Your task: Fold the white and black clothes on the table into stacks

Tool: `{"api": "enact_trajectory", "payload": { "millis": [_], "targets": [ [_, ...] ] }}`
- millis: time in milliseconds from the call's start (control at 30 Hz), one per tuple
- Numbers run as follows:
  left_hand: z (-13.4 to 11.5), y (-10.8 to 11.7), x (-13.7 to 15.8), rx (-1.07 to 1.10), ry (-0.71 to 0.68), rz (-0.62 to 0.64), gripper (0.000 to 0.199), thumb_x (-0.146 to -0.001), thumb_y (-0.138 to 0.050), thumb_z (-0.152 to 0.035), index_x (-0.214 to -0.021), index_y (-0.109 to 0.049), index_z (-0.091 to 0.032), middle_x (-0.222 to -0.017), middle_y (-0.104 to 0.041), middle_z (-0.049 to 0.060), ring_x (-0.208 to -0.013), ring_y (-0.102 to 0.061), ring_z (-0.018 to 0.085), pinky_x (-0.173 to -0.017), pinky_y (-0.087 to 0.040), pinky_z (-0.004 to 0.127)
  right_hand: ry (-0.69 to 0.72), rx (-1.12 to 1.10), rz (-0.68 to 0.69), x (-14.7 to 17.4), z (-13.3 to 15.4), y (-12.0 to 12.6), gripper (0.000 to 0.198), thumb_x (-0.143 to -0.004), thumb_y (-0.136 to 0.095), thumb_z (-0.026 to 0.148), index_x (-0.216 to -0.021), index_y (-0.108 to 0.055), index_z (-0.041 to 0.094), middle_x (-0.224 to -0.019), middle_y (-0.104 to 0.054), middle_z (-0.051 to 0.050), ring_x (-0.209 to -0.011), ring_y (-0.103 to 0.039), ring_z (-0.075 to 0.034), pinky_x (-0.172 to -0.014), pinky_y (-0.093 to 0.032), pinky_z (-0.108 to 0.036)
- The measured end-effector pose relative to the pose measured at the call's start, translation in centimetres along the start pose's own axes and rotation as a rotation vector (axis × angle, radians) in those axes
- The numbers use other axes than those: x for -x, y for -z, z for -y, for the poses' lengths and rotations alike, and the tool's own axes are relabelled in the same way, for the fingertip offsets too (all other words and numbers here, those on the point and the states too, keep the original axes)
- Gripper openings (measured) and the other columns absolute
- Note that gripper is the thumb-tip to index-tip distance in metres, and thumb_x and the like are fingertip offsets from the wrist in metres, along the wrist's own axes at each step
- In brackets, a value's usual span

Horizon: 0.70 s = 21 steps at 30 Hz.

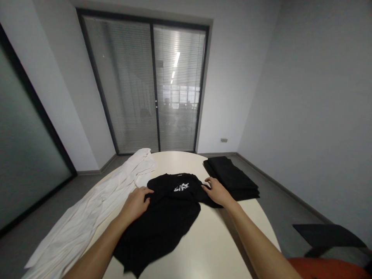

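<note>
A black shirt (pixel 162 221) with a white printed design (pixel 181 187) lies spread on the table, its hem towards me and a sleeve stretched out to the right. My left hand (pixel 136 203) rests at the shirt's left side, fingers and thumb apart on the cloth. At the right sleeve is my right hand (pixel 216 192), its thumb and fingers also apart, touching or just above the fabric. Whether either hand pinches any cloth does not show. Part of the shirt's left edge is hidden behind my left hand and forearm.
Along the table's left edge lies a long, rumpled white garment (pixel 101 201). A stack of folded black cloth (pixel 232 178) sits at the right edge of the round, cream table (pixel 209 248). A chair (pixel 322 267) with a red seat stands at the lower right.
</note>
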<state>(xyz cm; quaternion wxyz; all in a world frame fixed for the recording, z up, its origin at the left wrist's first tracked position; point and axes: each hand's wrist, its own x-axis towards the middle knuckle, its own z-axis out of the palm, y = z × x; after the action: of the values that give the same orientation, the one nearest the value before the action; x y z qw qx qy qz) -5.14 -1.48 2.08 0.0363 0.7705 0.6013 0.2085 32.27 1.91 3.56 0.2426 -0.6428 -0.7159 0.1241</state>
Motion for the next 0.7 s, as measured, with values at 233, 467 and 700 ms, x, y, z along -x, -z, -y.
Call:
{"api": "enact_trajectory", "payload": {
  "millis": [233,467,700],
  "targets": [
    [-0.4,1.2,-0.1,-0.181,-0.003,-0.178,0.037,-0.086,-0.047,-0.008,-0.110,-0.072,-0.021,-0.115,-0.068,0.008,-0.102,-0.060,0.027,-0.095,-0.048,0.041,-0.027,-0.095,0.177,-0.1,-0.5,0.5,0.023,-0.081,-0.070,0.030,-0.101,-0.072,0.018,-0.094,-0.074,-0.007,-0.085,-0.068,-0.020,-0.073,-0.046,-0.026],
    [-1.3,2.7,-0.1,-0.145,0.184,-0.369,0.043,-0.093,-0.040,-0.020,-0.131,-0.059,-0.017,-0.137,-0.056,0.011,-0.121,-0.056,0.027,-0.105,-0.045,0.039,-0.100,-0.164,-0.206,-0.1,1.0,2.6,0.027,-0.089,-0.054,0.043,-0.091,-0.068,0.020,-0.074,-0.069,-0.005,-0.069,-0.063,-0.020,-0.062,-0.040,-0.028],
    [-2.1,2.4,0.0,0.014,0.242,-0.350,0.044,-0.094,-0.038,-0.030,-0.131,-0.057,-0.016,-0.143,-0.052,0.010,-0.121,-0.059,0.027,-0.101,-0.048,0.037,-0.040,-0.431,-0.443,-0.6,0.9,2.8,0.033,-0.086,-0.051,0.049,-0.098,-0.060,0.020,-0.089,-0.068,-0.007,-0.080,-0.061,-0.021,-0.073,-0.045,-0.030]
  ]
}}
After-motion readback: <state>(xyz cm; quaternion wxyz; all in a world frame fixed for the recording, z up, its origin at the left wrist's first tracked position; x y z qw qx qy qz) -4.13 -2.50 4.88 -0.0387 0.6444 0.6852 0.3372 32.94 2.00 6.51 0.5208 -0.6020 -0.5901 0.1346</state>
